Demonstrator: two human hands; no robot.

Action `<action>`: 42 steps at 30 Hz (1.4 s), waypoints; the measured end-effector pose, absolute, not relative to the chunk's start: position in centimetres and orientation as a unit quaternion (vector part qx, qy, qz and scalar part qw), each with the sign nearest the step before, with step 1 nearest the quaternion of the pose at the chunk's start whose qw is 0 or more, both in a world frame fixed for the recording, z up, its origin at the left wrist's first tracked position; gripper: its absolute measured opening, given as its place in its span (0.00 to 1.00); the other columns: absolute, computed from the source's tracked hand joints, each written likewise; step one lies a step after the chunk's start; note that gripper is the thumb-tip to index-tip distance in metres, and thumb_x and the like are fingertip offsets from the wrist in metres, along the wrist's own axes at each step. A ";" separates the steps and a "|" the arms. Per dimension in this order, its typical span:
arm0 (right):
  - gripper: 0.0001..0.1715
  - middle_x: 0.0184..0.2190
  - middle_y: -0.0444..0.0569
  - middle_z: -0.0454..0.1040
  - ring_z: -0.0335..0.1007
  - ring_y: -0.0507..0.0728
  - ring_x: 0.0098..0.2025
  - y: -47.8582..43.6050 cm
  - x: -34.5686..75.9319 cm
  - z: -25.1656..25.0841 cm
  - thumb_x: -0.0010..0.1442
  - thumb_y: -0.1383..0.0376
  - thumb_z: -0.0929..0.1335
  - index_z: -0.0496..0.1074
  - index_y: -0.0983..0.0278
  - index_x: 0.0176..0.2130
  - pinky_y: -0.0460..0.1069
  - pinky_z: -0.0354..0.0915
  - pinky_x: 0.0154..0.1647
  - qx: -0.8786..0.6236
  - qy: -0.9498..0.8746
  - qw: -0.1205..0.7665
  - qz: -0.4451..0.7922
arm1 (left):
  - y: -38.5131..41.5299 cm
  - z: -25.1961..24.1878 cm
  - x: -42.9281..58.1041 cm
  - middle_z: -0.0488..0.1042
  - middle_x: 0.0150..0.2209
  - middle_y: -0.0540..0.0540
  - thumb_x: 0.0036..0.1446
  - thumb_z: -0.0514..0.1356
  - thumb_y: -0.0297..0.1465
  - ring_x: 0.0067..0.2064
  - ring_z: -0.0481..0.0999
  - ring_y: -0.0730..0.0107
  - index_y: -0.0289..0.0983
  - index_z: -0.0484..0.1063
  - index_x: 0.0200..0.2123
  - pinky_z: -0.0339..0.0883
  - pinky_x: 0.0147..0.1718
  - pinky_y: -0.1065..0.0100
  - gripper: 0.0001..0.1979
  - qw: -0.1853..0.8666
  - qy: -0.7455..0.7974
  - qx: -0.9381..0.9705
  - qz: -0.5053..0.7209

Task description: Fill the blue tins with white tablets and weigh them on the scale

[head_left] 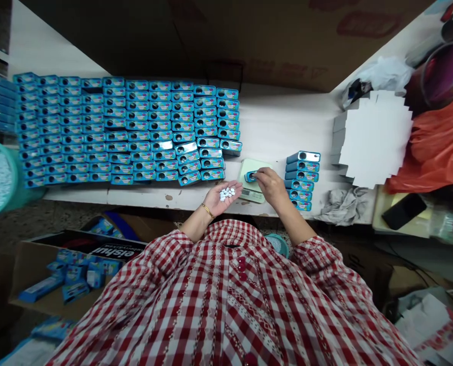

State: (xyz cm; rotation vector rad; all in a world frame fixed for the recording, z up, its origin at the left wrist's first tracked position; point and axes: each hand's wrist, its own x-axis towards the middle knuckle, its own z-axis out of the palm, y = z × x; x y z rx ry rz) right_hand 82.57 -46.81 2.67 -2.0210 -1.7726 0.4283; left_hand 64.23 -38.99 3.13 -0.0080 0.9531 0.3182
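My left hand (222, 197) lies palm up with its fingers stretched out, holding a small heap of white tablets (227, 193) in the palm. Beside it is a pale green weighing scale (254, 195), with one small blue tin (248, 177) on its platform. My right hand (271, 184) is at that tin, its fingertips pinched together over the tin's top by the dark opening. Whatever the pinch contains is hidden.
Rows of blue tins (127, 134) cover the table's left side. A short column of tins (301, 178) stands right of the scale. White card pieces (375, 137) and a crumpled cloth (344, 206) lie farther right. A large cardboard box (219, 40) borders the back. A turquoise tub (19, 175) is far left.
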 end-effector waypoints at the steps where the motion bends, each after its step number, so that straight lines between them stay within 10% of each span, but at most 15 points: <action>1: 0.17 0.41 0.53 0.70 0.64 0.57 0.43 -47.0 82.6 2.6 0.61 0.68 0.57 0.71 0.62 0.43 0.52 0.63 0.44 -0.740 -0.625 0.203 0.145 | -39.1 3.1 64.0 0.75 0.40 0.35 0.55 0.50 0.25 0.46 0.73 0.61 0.27 0.71 0.39 0.68 0.44 0.64 0.13 0.876 0.457 -0.007 0.154; 12: 0.16 0.42 0.52 0.70 0.65 0.56 0.47 -47.0 78.7 4.5 0.62 0.68 0.57 0.68 0.63 0.45 0.52 0.64 0.48 -0.699 -0.637 0.273 0.177 | -39.9 3.4 63.2 0.76 0.38 0.37 0.57 0.48 0.25 0.43 0.75 0.64 0.26 0.70 0.43 0.68 0.44 0.65 0.15 0.889 0.435 -0.021 0.143; 18: 0.18 0.44 0.58 0.67 0.63 0.60 0.44 -49.1 72.8 5.9 0.58 0.74 0.59 0.65 0.70 0.48 0.55 0.67 0.42 -0.626 -0.731 0.105 0.250 | -41.4 3.3 62.1 0.75 0.40 0.38 0.61 0.45 0.30 0.41 0.75 0.66 0.28 0.68 0.48 0.68 0.41 0.66 0.18 0.891 0.442 -0.044 0.095; 31: 0.12 0.39 0.52 0.70 0.66 0.55 0.42 -48.2 74.9 3.5 0.59 0.70 0.61 0.69 0.67 0.43 0.50 0.67 0.42 -0.640 -0.694 0.177 0.276 | -41.0 3.2 63.0 0.73 0.23 0.46 0.59 0.47 0.25 0.25 0.72 0.74 0.30 0.70 0.28 0.68 0.37 0.68 0.14 0.893 0.432 -0.072 0.105; 36: 0.09 0.34 0.50 0.72 0.68 0.53 0.39 -46.6 79.1 3.7 0.58 0.70 0.62 0.71 0.64 0.37 0.48 0.67 0.40 -0.668 -0.638 0.309 0.224 | -39.4 3.8 65.6 0.75 0.28 0.41 0.56 0.48 0.24 0.33 0.76 0.69 0.27 0.71 0.35 0.68 0.40 0.65 0.12 0.903 0.408 -0.033 0.126; 42: 0.10 0.36 0.53 0.72 0.68 0.56 0.40 -45.6 81.8 2.8 0.59 0.67 0.62 0.72 0.65 0.38 0.50 0.67 0.40 -0.709 -0.640 0.256 0.150 | -38.8 3.6 64.8 0.76 0.36 0.36 0.56 0.48 0.26 0.44 0.75 0.62 0.26 0.70 0.42 0.67 0.45 0.64 0.15 0.888 0.438 -0.024 0.139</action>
